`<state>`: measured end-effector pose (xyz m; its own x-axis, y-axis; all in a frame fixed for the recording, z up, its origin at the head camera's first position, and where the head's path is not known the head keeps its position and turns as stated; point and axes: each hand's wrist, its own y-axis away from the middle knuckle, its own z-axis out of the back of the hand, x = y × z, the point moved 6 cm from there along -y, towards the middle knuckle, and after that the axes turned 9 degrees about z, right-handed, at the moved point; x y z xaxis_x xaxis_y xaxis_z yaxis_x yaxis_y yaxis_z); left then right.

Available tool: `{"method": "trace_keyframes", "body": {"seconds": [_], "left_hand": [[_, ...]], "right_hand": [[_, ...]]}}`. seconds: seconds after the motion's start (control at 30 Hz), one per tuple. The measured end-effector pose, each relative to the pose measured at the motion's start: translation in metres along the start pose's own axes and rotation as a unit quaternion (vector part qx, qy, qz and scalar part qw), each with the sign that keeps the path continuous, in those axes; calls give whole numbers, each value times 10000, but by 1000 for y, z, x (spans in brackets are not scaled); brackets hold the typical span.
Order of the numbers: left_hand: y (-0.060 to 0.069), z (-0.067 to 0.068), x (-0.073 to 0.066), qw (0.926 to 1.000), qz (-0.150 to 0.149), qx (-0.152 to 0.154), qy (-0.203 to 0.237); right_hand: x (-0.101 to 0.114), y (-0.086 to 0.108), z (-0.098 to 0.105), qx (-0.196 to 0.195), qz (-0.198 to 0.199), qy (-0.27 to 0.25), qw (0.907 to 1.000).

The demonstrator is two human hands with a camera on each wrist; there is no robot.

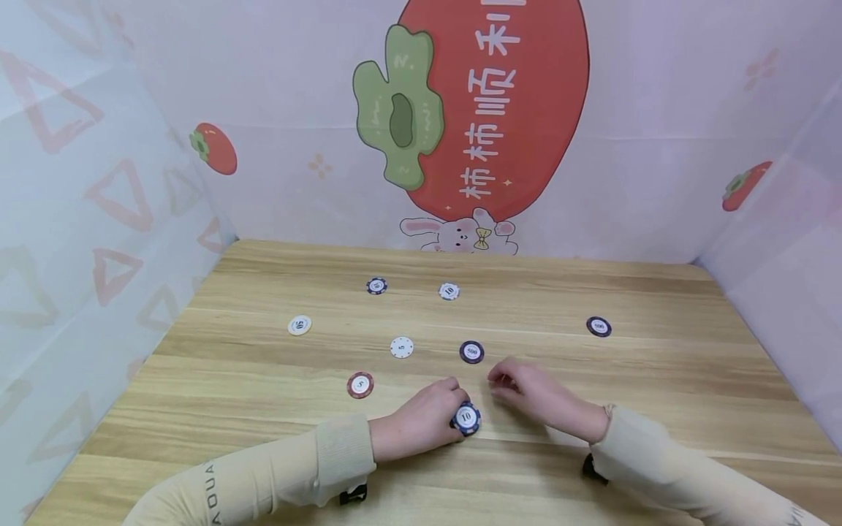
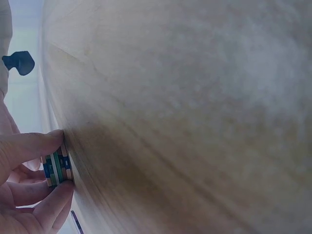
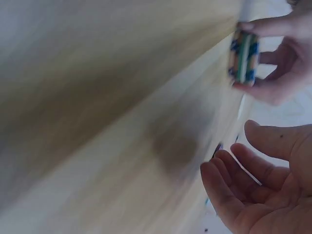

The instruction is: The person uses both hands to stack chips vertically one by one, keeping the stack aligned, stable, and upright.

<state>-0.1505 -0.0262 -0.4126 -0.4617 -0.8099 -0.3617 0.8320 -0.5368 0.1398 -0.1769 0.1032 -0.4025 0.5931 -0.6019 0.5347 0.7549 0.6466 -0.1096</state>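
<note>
My left hand (image 1: 421,418) pinches a short stack of poker chips (image 1: 466,418) between thumb and fingers, with a blue chip marked 10 on top. Edge-on in the left wrist view, the stack (image 2: 57,166) shows blue, green, white and orange bands close to the wooden tabletop. To the right, my right hand (image 1: 544,398) hovers with loosely bent fingers and nothing in them. Its thumb and fingertips stand apart in the right wrist view, below the held stack (image 3: 243,57). Nearest to it lies a dark chip marked 500 (image 1: 471,352).
Loose chips lie flat on the wooden table (image 1: 658,380): a red one (image 1: 360,385), white ones (image 1: 402,347) (image 1: 300,325), a pale 10 chip (image 1: 449,291), a dark blue one (image 1: 377,286) and another dark one (image 1: 598,326). Printed cloth walls (image 1: 296,190) enclose the back and sides.
</note>
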Motion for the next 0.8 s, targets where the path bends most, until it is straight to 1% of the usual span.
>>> {"method": "trace_keyframes", "body": {"seconds": [0.03,0.13,0.27,0.4,0.53,0.8], "left_hand": [[0,0,0,10000,0,2,3],[0,0,0,10000,6,15,29],[0,0,0,10000,25,38,68],[0,-1,0,10000,34,33,54],[0,-1,0,9999,65,64,84],[1,-1,0,9998,93,115,161]], "right_hand": [[-1,2,1,5,55,218,9997],[-5,5,7,-59,456,758,9961],[-15,8,16,-257,944,1287,9868],[-26,9,25,-445,1145,1652,9786],[-38,9,31,-559,1235,1865,9731],[-69,12,47,-735,1081,2031,9704]]}}
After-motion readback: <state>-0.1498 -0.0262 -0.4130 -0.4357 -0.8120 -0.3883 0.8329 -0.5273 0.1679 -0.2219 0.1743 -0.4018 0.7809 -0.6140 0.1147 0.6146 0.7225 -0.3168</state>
